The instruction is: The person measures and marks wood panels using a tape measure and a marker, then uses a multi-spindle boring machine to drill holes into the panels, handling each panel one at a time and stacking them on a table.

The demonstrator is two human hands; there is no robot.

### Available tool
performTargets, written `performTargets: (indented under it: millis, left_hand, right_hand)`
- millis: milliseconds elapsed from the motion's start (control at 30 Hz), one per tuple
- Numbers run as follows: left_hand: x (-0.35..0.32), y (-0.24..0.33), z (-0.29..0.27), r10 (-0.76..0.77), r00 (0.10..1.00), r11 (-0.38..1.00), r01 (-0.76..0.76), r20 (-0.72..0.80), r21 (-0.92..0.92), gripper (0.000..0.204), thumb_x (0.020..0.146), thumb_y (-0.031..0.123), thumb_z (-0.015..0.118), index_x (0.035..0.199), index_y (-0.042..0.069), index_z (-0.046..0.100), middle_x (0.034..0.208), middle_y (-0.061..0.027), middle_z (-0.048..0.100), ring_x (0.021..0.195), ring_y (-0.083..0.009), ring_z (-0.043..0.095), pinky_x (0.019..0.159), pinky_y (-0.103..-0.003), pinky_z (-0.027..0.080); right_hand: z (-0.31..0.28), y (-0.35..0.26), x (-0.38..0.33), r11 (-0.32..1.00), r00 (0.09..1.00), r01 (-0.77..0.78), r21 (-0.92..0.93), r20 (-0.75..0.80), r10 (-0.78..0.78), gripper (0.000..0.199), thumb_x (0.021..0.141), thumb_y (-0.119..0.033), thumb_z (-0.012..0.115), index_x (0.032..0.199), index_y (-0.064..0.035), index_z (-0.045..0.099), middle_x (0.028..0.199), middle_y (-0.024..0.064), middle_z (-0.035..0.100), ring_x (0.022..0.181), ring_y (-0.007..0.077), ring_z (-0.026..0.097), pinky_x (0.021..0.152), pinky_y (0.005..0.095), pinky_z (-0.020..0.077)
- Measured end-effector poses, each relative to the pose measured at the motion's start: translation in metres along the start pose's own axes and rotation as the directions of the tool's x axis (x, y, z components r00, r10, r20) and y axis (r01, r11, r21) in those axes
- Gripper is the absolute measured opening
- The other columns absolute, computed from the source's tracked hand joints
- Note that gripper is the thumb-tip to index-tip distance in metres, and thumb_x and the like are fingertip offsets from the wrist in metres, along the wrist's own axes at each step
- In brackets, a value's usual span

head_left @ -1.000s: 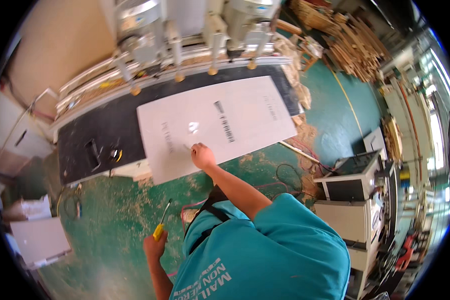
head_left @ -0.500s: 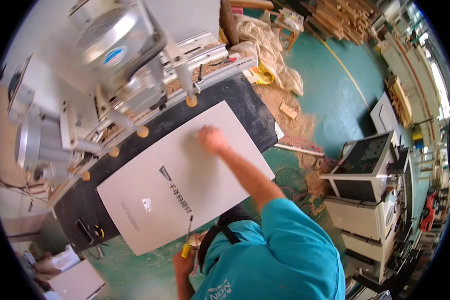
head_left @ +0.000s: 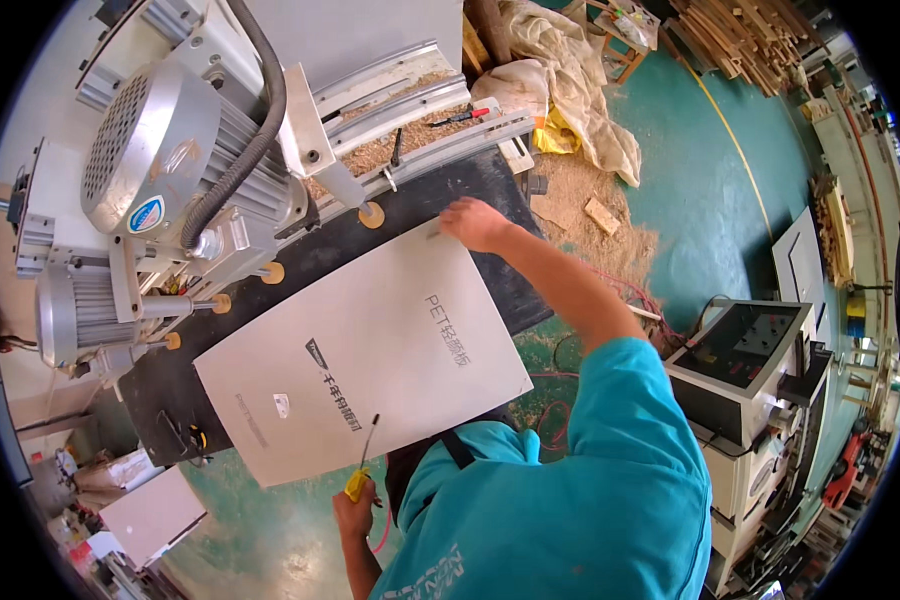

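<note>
A white rectangular panel with dark print lies flat on the black machine table before me. My right hand is at its far right corner, fingers curled over the edge there; the fingertips are partly hidden. Low in front of my body, my left hand grips a yellow air blow gun. Its thin dark nozzle points up over the panel's near edge, and a pink hose hangs beside that hand.
Along the table's far side stand machine motors and a row of round wooden-coloured rollers. Sawdust covers the floor at right, beside a cloth sack. A control console stands farther right.
My right hand has gone from above the panel's middle to its far right corner, uncovering more print. My left hand still holds the blow gun. The view has shifted slightly.
</note>
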State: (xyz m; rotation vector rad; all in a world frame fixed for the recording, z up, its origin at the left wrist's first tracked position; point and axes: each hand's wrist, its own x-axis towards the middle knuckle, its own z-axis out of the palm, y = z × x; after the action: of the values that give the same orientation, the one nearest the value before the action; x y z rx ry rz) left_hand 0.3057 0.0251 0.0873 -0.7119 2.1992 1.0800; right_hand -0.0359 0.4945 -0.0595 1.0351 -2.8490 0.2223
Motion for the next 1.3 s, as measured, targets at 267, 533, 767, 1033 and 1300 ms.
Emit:
performTargets:
  millis: [267,533,767,1033,1300]
  left_hand:
    - [0.002,0.019,0.008,0.065,0.997,0.998,-0.064,-0.052,0.019,0.037,0.088,0.033,0.067,0.081,-0.003,0.068,0.063,-0.0085,0.065,0.059,-0.0164,0.064,0.057,-0.033,0.05]
    - [0.009,0.018,0.008,0.127,0.991,0.992,-0.127,-0.033,0.027,0.038,0.089,0.036,0.066,0.083,-0.002,0.067,0.065,-0.009,0.066,0.061,-0.0189,0.066,0.059,-0.034,0.05]
    - [0.008,0.037,0.0,0.212,0.977,0.962,-0.211,0.014,0.175,0.035,0.089,0.033,0.067,0.085,-0.002,0.067,0.066,-0.0074,0.066,0.064,-0.0164,0.065,0.061,-0.032,0.05]
    - [0.028,0.03,-0.006,0.3,0.945,0.945,-0.313,0.131,0.093,0.03,0.09,0.028,0.067,0.088,-0.001,0.066,0.068,-0.0043,0.064,0.063,-0.0132,0.061,0.062,-0.028,0.049]
    - [0.057,0.012,-0.037,0.461,0.828,0.835,-0.526,0.319,0.158,0.042,0.089,0.044,0.065,0.092,0.002,0.069,0.073,-0.0092,0.068,0.07,-0.0215,0.065,0.067,-0.036,0.05]
  right_hand:
    - [-0.014,0.003,0.016,0.984,0.974,-0.176,0.026,0.147,0.17,0.015,0.076,-0.011,0.065,0.09,-0.012,0.068,0.098,0.005,0.065,0.099,0.0261,0.064,0.083,0.0378,0.0537]
    - [-0.007,-0.112,-0.155,0.934,0.985,0.077,0.349,0.118,-0.126,0.005,0.078,-0.014,0.059,0.079,-0.0096,0.058,0.077,0.0097,0.058,0.076,0.0298,0.062,0.066,0.0444,0.0517]
    - [-0.015,-0.027,-0.024,0.958,0.952,-0.273,0.084,-0.118,0.282,0.011,0.077,-0.01,0.06,0.087,-0.0101,0.065,0.091,0.0074,0.062,0.093,0.029,0.063,0.078,0.0414,0.0528]
    - [-0.003,-0.105,-0.12,0.96,0.979,-0.195,0.201,0.101,0.178,0.008,0.081,-0.015,0.059,0.081,-0.008,0.06,0.081,0.0082,0.062,0.082,0.0291,0.063,0.069,0.0416,0.0535]
    - [-0.055,-0.317,-0.386,0.922,0.477,-0.307,0.237,0.877,-0.067,0.023,0.086,-0.018,0.055,0.095,-0.004,0.071,0.104,0.0171,0.068,0.101,0.0347,0.066,0.083,0.0473,0.0536]
